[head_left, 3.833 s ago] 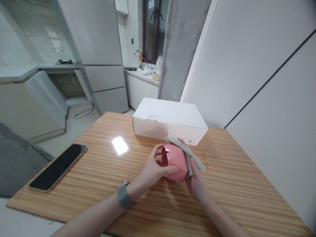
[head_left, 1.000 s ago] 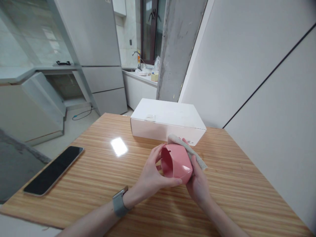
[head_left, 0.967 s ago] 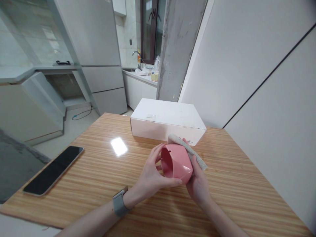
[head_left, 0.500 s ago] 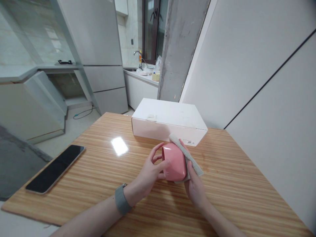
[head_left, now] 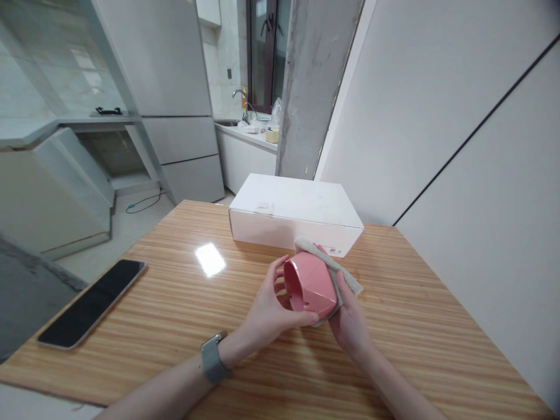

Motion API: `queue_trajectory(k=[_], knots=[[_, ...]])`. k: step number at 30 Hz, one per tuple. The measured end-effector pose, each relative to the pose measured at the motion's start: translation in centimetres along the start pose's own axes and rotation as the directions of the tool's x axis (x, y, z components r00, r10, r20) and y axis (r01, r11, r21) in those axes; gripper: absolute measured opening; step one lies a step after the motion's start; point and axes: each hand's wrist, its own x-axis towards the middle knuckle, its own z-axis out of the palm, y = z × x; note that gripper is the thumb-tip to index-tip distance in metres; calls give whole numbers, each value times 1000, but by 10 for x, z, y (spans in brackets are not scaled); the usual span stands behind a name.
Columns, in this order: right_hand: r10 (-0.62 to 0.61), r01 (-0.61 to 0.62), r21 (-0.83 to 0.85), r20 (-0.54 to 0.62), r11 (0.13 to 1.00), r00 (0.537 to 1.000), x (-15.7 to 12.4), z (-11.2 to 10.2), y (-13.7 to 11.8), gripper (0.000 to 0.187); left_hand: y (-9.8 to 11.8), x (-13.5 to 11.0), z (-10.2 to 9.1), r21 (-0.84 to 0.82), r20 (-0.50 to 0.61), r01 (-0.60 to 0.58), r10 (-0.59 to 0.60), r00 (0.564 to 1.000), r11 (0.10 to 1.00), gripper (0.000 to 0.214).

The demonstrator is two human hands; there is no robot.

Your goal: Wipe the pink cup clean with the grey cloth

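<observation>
A pink faceted cup (head_left: pixel 311 284) is tipped on its side just above the wooden table (head_left: pixel 175 303), its mouth turned left. My left hand (head_left: pixel 269 312), with a grey watch on the wrist, grips it at the rim, thumb under and fingers curled at the mouth. My right hand (head_left: pixel 350 318) presses a folded grey cloth (head_left: pixel 345 277) against the cup's right side and base. Part of the cloth is hidden behind the cup.
A closed white cardboard box (head_left: pixel 295 213) lies on the table just beyond the hands. A black phone (head_left: pixel 90 303) lies face up near the table's left edge. A white wall runs along the right; a kitchen counter with a sink (head_left: pixel 245 119) is far behind.
The cup has been turned a little in my hands, so its mouth shows more toward the left. The cloth stays pressed against its right side. Box and phone have not moved.
</observation>
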Motion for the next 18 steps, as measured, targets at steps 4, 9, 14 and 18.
queue_trajectory(k=[4, 9, 14, 18], knots=[[-20, 20, -41, 12, 999, 1000, -3, 3, -3, 46, 3, 0, 0, -40, -5, 8, -9, 1000, 999, 103], [-79, 80, -61, 16, 995, 997, -6, 3, 1, 47, 0, 5, -4, -48, -19, -7, 6, 1000, 999, 93], [-149, 158, -197, 62, 968, 987, -12, -5, 9, 46, -4, 5, -7, -229, -5, 84, -87, 996, 970, 93], [-168, 191, -281, 104, 940, 980, -13, -10, 13, 46, -2, 5, -9, -384, 74, 183, -167, 983, 905, 72]])
